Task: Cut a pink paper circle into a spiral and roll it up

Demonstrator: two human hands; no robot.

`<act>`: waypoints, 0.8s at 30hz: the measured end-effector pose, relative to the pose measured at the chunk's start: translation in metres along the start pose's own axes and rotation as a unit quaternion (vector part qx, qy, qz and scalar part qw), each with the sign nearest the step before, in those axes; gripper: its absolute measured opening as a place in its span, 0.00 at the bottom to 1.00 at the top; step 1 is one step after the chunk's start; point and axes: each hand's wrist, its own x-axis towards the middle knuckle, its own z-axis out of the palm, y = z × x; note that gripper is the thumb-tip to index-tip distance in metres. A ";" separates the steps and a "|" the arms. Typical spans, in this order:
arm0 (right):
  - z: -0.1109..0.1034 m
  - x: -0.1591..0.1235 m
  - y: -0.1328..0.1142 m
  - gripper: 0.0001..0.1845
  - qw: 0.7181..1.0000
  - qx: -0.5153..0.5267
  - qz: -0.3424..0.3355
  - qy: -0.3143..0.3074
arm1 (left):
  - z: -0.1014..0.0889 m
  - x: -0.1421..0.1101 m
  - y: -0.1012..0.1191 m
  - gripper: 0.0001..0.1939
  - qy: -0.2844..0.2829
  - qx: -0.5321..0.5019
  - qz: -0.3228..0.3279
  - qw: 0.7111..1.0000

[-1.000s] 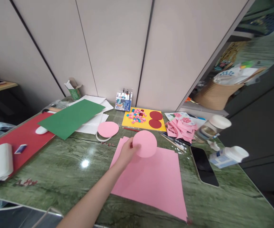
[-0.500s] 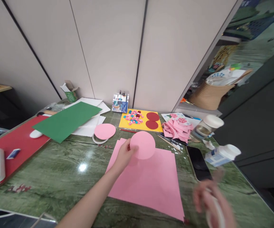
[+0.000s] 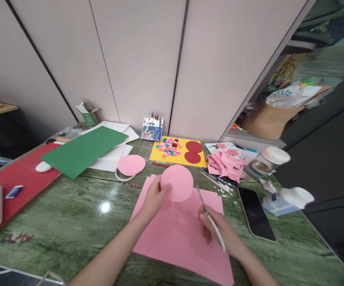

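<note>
My left hand (image 3: 155, 195) pinches a pink paper circle (image 3: 177, 182) by its left edge, thumb on top. The circle is held up over the far part of a stack of large pink paper sheets (image 3: 177, 238). White-handled scissors (image 3: 212, 222) are in my right hand (image 3: 215, 228), their blades pointing up and away. The blade tips are just right of the circle and look apart from it. Whether the blades are parted is hard to see. Further left, another pink paper circle (image 3: 131, 165) lies partly over a white ring (image 3: 125, 178), perhaps a tape roll.
Yellow paper (image 3: 177, 161) at the back bears dark red circles (image 3: 193, 157) and small coloured balls (image 3: 168, 147). Pink paper scraps (image 3: 227, 165), a phone (image 3: 257, 214) and white-capped bottles (image 3: 288, 200) are on the right. Green paper (image 3: 85, 151) and red paper (image 3: 19, 171) lie left.
My right hand has come in from the lower right, with the scissors now plainly seen over the pink sheets. My left hand still holds the circle in about the same place.
</note>
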 end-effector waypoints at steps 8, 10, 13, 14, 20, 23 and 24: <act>0.008 -0.003 0.003 0.18 1.000 0.026 0.003 0.010 | 0.008 -0.008 0.002 0.15 -0.027 0.002 -0.026 0.999; 0.008 -0.003 0.004 0.18 0.999 0.035 -0.002 0.014 | 0.008 -0.009 0.002 0.14 -0.031 0.000 -0.025 0.999; 0.006 -0.004 0.004 0.18 0.999 0.040 0.001 0.016 | 0.009 -0.009 0.001 0.14 -0.036 -0.011 -0.019 0.999; 0.006 -0.005 0.003 0.18 0.999 0.039 0.004 0.017 | 0.009 -0.009 0.001 0.14 -0.037 -0.013 -0.016 0.999; 0.004 -0.005 0.002 0.18 1.000 0.022 -0.001 0.010 | 0.010 -0.011 0.003 0.13 -0.042 -0.012 -0.018 0.999; 0.004 -0.006 0.001 0.18 1.000 0.022 0.001 0.009 | 0.010 -0.012 0.004 0.13 -0.045 -0.011 -0.023 0.999; 0.004 -0.006 0.000 0.18 1.000 0.022 0.001 0.008 | 0.010 -0.012 0.004 0.13 -0.045 -0.010 -0.023 0.999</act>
